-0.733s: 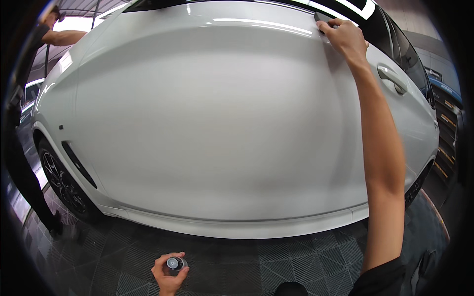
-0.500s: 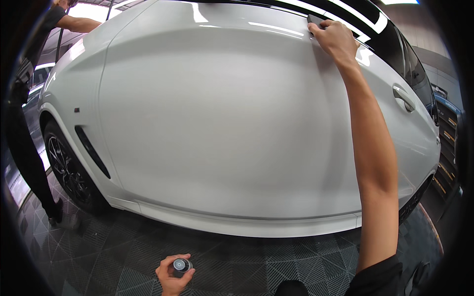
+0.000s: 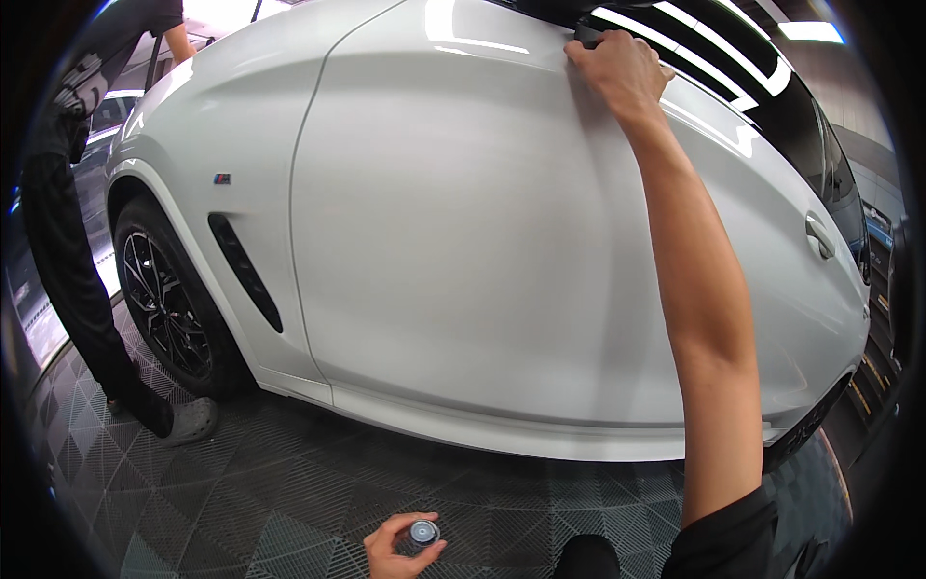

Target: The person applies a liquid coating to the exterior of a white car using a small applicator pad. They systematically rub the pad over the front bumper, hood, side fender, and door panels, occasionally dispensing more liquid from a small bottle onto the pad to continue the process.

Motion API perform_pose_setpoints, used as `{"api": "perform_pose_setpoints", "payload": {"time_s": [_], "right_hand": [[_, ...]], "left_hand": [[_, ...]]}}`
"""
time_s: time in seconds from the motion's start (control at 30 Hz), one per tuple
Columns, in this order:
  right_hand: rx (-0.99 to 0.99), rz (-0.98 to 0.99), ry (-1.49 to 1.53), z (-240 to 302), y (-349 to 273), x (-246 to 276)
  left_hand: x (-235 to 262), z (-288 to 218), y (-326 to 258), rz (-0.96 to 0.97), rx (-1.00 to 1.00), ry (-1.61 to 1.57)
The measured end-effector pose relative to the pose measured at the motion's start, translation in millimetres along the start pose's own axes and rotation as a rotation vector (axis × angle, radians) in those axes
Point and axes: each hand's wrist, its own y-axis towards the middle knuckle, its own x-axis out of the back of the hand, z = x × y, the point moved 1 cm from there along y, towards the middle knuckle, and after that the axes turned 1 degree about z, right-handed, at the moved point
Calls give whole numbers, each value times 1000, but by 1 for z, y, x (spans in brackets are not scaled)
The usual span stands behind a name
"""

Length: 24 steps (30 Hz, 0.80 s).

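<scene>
The fingers of the right hand (image 3: 622,75) are bent and closed on a small dark block (image 3: 586,35), matte and square-edged, the thumb side toward the left and one fingertip standing out to the right; the block sits at the upper edge of the car's front door (image 3: 453,251), just below the side window (image 3: 709,39), though the hand hides much of it and whether its face presses on the paint cannot be told. Low in the view, the left hand (image 3: 391,552) curves thumb and forefinger around a small round bottle (image 3: 424,532), seen from above with its pale, ringed cap uppermost, the two digits set apart by the bottle's width; it is held over the floor, well apart from the door. The door is smooth white painted metal, softly bulging, satin across the middle and glossy along the shoulder, where strips of light reflect. Beneath it runs a white side sill (image 3: 502,434); to its right is a rounded door handle (image 3: 820,236). Left of the door seam, the white fender (image 3: 217,125) carries a small tricolour badge (image 3: 223,179), a slanted black vent (image 3: 247,275) and, under its arch, a multi-spoked front wheel (image 3: 166,307). Beyond stands a co-worker (image 3: 72,251) in dark clothes and a grey shoe. Dark ribbed tiles in triangular patterns cover the floor (image 3: 280,492).
</scene>
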Motion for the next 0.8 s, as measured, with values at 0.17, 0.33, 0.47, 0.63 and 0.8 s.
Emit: {"api": "perform_pose_setpoints", "payload": {"time_s": [0.17,0.33,0.47,0.63,0.8], "right_hand": [[33,-29,-2,56,1,-14],[43,56,-32,110,14,-32],[51,78,-6,146,23,-41],[65,-9,-43,193,11,-44],[92,123,-29,225,0,-29]], "left_hand": [[11,3,-3,16,-7,-8],[28,18,-11,16,-2,47],[38,27,-14,2,-15,94],[44,32,-11,-13,-12,103],[48,32,-11,-24,-6,85]]}}
